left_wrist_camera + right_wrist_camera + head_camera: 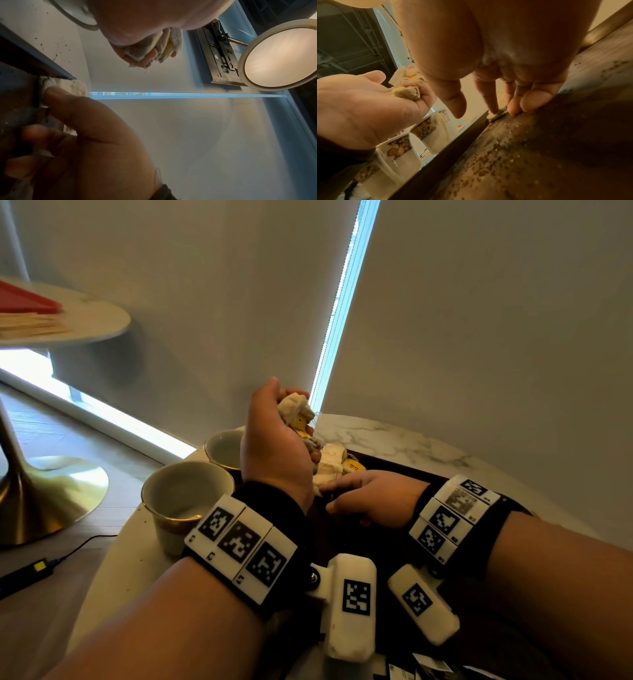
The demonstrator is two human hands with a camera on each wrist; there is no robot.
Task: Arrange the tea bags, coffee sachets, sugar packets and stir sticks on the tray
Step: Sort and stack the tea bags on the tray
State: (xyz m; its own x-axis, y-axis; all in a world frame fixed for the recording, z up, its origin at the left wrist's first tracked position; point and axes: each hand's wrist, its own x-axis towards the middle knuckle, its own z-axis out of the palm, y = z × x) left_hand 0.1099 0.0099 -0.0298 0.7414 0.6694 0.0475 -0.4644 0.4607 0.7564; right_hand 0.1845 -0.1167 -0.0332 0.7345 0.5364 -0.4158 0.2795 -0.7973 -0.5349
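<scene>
Tea bags (328, 470) lie in a loose pile at the tray's (404, 465) far left corner, touching the right hand's fingertips (494, 110), which press down on the nearest bag. More tea bags sit bunched in the left hand (274, 446), raised just above and left of the pile, fingers curled round them. The right hand (373, 498) is the nearer to the pile, its fingers nearly straight and close together, holding nothing; the pile lies straight ahead of them, toward the two cups (181, 494) beside the tray. Loose specks litter the tray floor. Sliding the bags into line looks like the job next.
</scene>
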